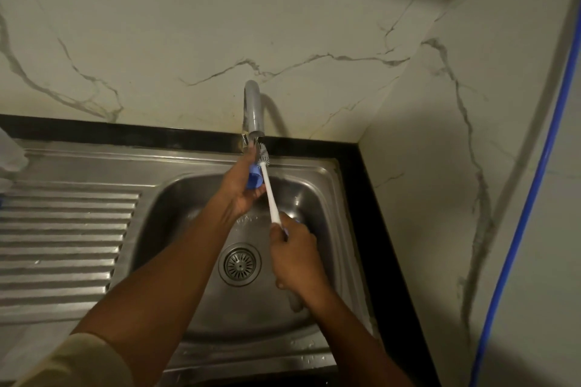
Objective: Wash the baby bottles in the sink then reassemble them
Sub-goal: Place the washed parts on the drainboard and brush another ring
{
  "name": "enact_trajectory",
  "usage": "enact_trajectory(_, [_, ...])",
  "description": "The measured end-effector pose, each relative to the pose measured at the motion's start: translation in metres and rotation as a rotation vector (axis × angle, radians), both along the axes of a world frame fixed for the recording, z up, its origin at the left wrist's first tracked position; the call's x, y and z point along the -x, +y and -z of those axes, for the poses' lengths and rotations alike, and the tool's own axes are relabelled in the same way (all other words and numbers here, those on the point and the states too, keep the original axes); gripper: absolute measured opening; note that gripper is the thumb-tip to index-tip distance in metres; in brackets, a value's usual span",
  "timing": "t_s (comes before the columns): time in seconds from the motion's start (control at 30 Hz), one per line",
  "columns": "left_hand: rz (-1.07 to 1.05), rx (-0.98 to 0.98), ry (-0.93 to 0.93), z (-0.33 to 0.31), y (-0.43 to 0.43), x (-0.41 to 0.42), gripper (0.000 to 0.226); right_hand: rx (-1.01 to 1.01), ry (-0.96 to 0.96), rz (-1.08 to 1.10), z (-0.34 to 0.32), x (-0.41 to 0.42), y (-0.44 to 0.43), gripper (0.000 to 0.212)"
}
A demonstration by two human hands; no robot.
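Note:
My left hand (240, 185) grips a blue bottle part (254, 178) and holds it up under the chrome tap (253, 110), over the back of the steel sink (317, 195). My right hand (295, 256) holds the lower end of a white bottle brush (271, 195). Its bristle head (263, 158) sits just beside the blue part, right below the spout. My fingers hide most of the blue part. I cannot tell whether water is running.
A ribbed steel draining board (63, 242) lies left of the basin, with a pale object (9, 154) at its far left edge. The round drain strainer (239, 264) sits in the basin floor. Marble walls close in behind and on the right, where a blue hose (528, 214) hangs.

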State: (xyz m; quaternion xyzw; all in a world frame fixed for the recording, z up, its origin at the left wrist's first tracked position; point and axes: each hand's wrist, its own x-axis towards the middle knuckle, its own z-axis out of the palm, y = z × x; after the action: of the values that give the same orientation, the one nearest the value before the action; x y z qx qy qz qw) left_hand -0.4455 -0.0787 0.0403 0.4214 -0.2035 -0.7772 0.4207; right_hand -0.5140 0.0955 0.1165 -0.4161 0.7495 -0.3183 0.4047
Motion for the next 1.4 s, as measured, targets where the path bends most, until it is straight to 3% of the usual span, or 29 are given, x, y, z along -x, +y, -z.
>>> enact_trajectory(0.1, [-0.052, -0.02, 0.028, -0.004, -0.003, -0.004, 0.02, 0.015, 0.006, -0.071, -0.003, -0.005, 0.01, 0.022])
enact_trajectory(0.23, [-0.056, -0.097, 0.105, 0.007, -0.004, -0.012, 0.042, 0.0, 0.06, -0.079, 0.0, 0.0, 0.027, 0.022])
enact_trajectory(0.37, [-0.042, -0.077, 0.085, 0.005, 0.002, -0.006, 0.029, -0.067, -0.13, 0.06, 0.001, 0.007, 0.0, 0.022])
enact_trajectory(0.53, [-0.119, -0.081, -0.04, 0.002, -0.009, -0.019, 0.025, 0.006, 0.075, -0.108, 0.0, -0.003, 0.032, 0.024])
enact_trajectory(0.6, [-0.007, -0.032, 0.016, 0.001, -0.003, -0.013, 0.038, -0.021, 0.017, -0.039, 0.003, 0.0, 0.019, 0.023])
enact_trajectory(0.67, [0.047, 0.011, 0.029, 0.001, 0.001, -0.007, 0.036, -0.055, -0.091, 0.036, -0.002, 0.001, 0.004, 0.023])
enact_trajectory(0.77, [-0.046, -0.019, 0.086, -0.007, -0.004, -0.011, 0.027, -0.027, -0.09, -0.031, -0.007, -0.002, 0.014, 0.025])
enact_trajectory(0.87, [-0.072, -0.046, 0.064, -0.005, -0.009, -0.019, 0.036, 0.002, 0.009, -0.111, -0.007, -0.002, 0.03, 0.024])
enact_trajectory(0.93, [-0.064, -0.075, 0.033, -0.001, -0.003, -0.014, 0.044, -0.009, -0.017, -0.029, -0.005, 0.004, 0.017, 0.024])
enact_trajectory(1.03, [-0.094, -0.13, 0.071, -0.003, 0.002, -0.009, 0.037, -0.027, -0.103, 0.017, -0.01, 0.004, 0.005, 0.023])
enact_trajectory(1.17, [-0.159, -0.106, -0.072, -0.007, -0.009, -0.015, 0.02, 0.04, 0.111, -0.139, -0.007, -0.006, 0.033, 0.023])
enact_trajectory(1.27, [-0.046, -0.062, -0.016, -0.007, 0.003, -0.009, 0.048, -0.023, -0.015, 0.012, -0.003, -0.002, 0.015, 0.025])
enact_trajectory(1.4, [-0.071, -0.062, 0.118, -0.005, -0.001, -0.013, 0.045, -0.012, -0.11, -0.018, -0.007, -0.005, 0.016, 0.022])
